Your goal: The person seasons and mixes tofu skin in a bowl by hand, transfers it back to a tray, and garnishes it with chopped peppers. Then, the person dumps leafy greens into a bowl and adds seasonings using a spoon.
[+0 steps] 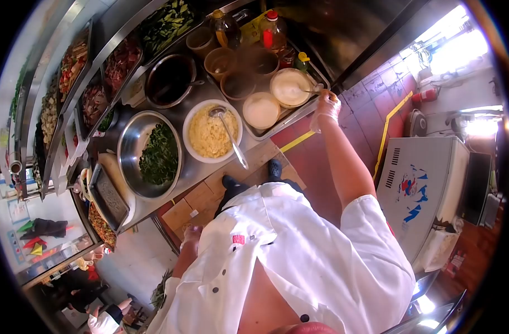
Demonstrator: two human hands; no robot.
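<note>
At the counter's right end my right hand [326,109], in a clear plastic glove, is closed around the handle of a spoon [310,92]. The spoon's tip reaches into a round tub of white powder [290,87]. Beside it stands a second tub of white contents [260,110]. My left hand [191,240] hangs low at my side, away from the counter; its fingers are too small and turned away to read. Nearest the counter's front edge are a white bowl of pale yellow minced food [207,133] with a ladle [232,139] resting in it, and a steel bowl of chopped greens [160,156].
A pot of dark liquid [171,80] stands behind the bowls. Oil bottles [272,29] and brown tubs [238,82] share the metal tray [285,119]. Ingredient pans [121,61] line the left shelf. A white chest cabinet [416,189] stands right; cardboard [210,195] covers the floor.
</note>
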